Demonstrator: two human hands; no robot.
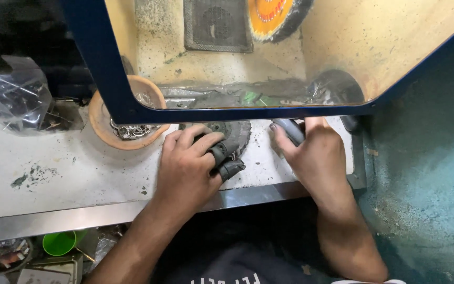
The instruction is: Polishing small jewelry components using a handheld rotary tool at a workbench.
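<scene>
Head view: left hand (187, 160), fingers curled and taped, presses a dark round pad (236, 132) at centre; right hand (313, 152) grips a dark handle (290, 130); clay bowl (101, 123) of rings left, blue frame (227, 113) above

2 hands (187, 165), 1 clay bowl (127, 113), approx. 1 green cup (61, 243), 1 plastic bag (14, 94)

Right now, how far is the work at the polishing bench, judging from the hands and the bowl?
Done: cannot be told; the clay bowl holds small metal rings, whether finished or not is unclear. In hand: the left hand, with dark finger guards, rests on a dark round pad; the right hand grips a dark tool. Left: probably the rings in the bowl, though nothing shows how many.
</scene>
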